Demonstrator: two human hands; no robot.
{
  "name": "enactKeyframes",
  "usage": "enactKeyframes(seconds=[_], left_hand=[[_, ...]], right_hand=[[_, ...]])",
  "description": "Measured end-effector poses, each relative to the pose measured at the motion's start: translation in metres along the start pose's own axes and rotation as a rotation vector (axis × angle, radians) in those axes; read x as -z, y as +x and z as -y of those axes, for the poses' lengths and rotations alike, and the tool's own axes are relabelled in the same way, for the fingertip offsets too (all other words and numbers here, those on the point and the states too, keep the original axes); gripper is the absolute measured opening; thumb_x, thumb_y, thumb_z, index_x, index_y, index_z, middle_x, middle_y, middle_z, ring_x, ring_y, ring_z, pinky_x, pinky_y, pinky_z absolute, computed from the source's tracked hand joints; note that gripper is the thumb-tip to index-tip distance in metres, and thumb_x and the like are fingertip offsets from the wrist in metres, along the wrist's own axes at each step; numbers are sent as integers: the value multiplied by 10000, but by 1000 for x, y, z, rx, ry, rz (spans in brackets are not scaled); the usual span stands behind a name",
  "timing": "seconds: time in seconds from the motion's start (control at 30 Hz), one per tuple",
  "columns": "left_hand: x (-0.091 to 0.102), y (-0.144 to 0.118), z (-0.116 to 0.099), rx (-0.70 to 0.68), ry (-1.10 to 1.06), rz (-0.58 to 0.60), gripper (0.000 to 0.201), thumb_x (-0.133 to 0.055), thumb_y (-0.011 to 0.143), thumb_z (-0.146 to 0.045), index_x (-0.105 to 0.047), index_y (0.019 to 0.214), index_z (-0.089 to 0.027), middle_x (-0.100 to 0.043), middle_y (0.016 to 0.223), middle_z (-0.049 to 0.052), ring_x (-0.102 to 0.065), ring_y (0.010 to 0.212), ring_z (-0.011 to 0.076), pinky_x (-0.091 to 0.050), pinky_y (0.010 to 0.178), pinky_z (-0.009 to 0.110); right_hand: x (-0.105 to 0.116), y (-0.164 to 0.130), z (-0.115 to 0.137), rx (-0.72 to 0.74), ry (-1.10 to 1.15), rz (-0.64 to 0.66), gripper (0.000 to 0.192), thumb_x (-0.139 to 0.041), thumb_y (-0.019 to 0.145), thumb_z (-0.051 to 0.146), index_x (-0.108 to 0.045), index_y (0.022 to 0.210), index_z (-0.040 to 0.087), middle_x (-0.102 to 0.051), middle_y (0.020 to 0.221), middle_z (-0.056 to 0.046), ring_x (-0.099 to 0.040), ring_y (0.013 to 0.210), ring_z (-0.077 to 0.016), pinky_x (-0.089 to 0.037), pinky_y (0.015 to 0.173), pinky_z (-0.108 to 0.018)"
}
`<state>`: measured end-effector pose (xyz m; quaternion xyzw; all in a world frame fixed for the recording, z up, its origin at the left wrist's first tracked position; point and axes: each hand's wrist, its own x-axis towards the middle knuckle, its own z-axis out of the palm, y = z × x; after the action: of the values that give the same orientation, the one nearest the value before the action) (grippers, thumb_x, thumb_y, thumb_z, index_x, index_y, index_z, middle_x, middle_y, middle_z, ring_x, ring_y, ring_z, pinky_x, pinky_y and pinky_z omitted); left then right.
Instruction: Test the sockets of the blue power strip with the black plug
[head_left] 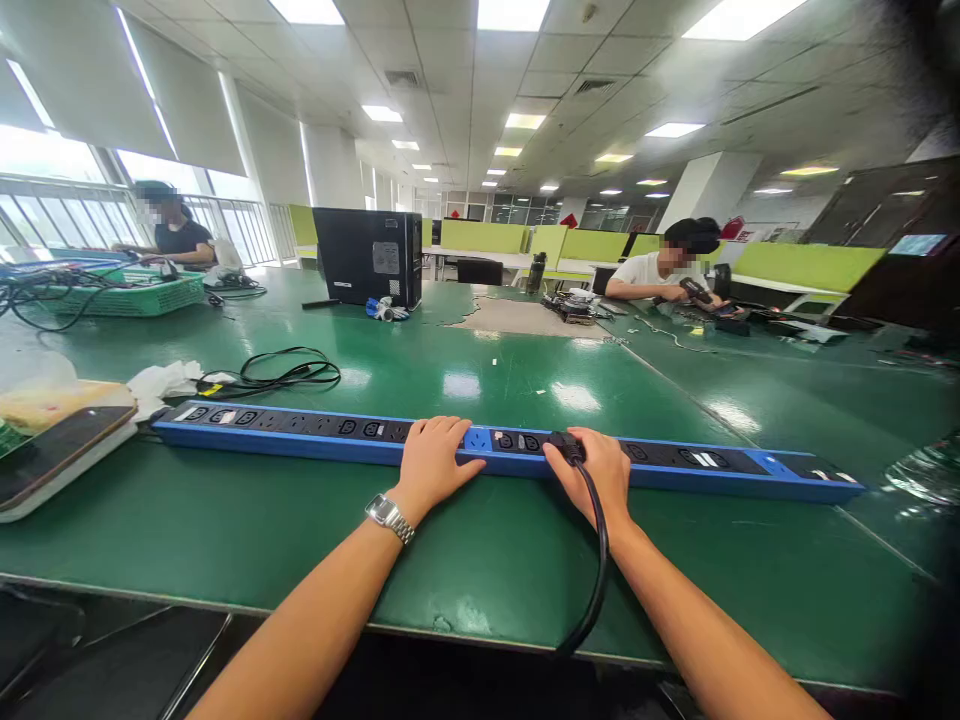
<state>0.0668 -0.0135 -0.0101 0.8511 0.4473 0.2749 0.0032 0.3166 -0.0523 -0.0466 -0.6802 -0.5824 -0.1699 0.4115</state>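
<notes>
A long blue and black power strip [300,432] lies across the green table [480,560] in front of me. My left hand [435,462], with a metal watch on its wrist, rests flat on top of the strip near its middle. My right hand [596,478] grips a black plug [564,446] that sits in one of the strip's sockets. The plug's black cable [600,560] runs back over my right wrist and off the near table edge.
A phone on a white box [52,455] lies at the left edge, with crumpled paper and a coiled black cable [289,372] behind the strip. A black computer case [369,256] and a green basket [135,293] stand farther back. Two people sit at the far benches.
</notes>
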Motion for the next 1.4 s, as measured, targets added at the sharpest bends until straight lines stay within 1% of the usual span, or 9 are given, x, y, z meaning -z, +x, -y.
enactKeyframes(seconds=[0.43, 0.67, 0.77, 0.83, 0.93, 1.0, 1.13, 1.27, 1.4], left_hand=[[0, 0, 0, 4, -7, 0, 501, -699, 797, -445, -577, 1229, -221, -633, 1287, 70, -545, 1203, 261, -348, 1035, 442], [1, 0, 0, 1, -22, -3, 498, -706, 792, -435, -586, 1220, -210, -637, 1278, 78, -550, 1198, 267, -353, 1030, 449], [0, 0, 1, -1, -22, -8, 501, -706, 791, -441, -585, 1220, -211, -637, 1279, 75, -552, 1191, 264, -354, 1029, 452], [-1, 0, 2, -5, -17, -11, 495, -702, 795, -446, -585, 1216, -214, -639, 1276, 74, -555, 1186, 261, -357, 1027, 452], [-2, 0, 3, -18, -7, -15, 480, -697, 797, -454, -594, 1202, -216, -642, 1270, 77, -557, 1183, 263, -365, 1021, 450], [-3, 0, 3, -22, -2, -17, 474, -695, 798, -456, -601, 1194, -212, -640, 1271, 83, -557, 1184, 264, -369, 1020, 449], [-2, -1, 2, -18, -6, -29, 474, -698, 799, -439, -603, 1198, -201, -640, 1270, 89, -557, 1182, 272, -369, 1023, 458], [0, -2, 0, -24, -82, -63, 502, -700, 803, -418, -578, 1246, -215, -667, 1212, 77, -572, 1154, 264, -388, 1000, 447], [0, -3, -4, -118, -214, -73, 557, -686, 812, -426, -535, 1305, -216, -682, 1156, 75, -590, 1094, 254, -406, 973, 436]], right_hand=[[-2, 1, 3, -36, 127, -78, 521, -492, 817, 680, -670, 819, 190, -721, 926, -95, -611, 909, -266, -394, 884, -401], [-2, 1, 4, -111, 188, -58, 532, -525, 768, 697, -683, 803, 190, -725, 920, -96, -622, 922, -273, -386, 927, -432], [-2, 4, 3, -153, 236, -45, 498, -607, 691, 675, -684, 777, 190, -725, 912, -93, -619, 921, -283, -386, 937, -447], [-1, 8, 4, -283, 339, -77, 467, -641, 656, 639, -677, 768, 187, -715, 841, -76, -620, 847, -268, -427, 866, -423], [2, 13, 8, -586, 546, -228, 406, -631, 669, 579, -648, 735, 179, -659, 688, -37, -590, 688, -218, -458, 696, -348], [6, 11, 12, -640, 608, -245, 371, -657, 658, 538, -649, 740, 176, -651, 689, -27, -583, 679, -204, -455, 679, -326], [13, -1, 24, -453, 534, -140, 412, -675, 684, 553, -665, 855, 178, -681, 813, -41, -598, 760, -209, -457, 749, -335], [13, -10, 38, -256, 493, -85, 407, -667, 720, 562, -651, 875, 186, -679, 798, -39, -606, 727, -198, -470, 708, -323], [9, -14, 52, 52, 497, 9, 335, -687, 743, 504, -657, 875, 198, -681, 782, -34, -609, 707, -189, -467, 686, -317]])
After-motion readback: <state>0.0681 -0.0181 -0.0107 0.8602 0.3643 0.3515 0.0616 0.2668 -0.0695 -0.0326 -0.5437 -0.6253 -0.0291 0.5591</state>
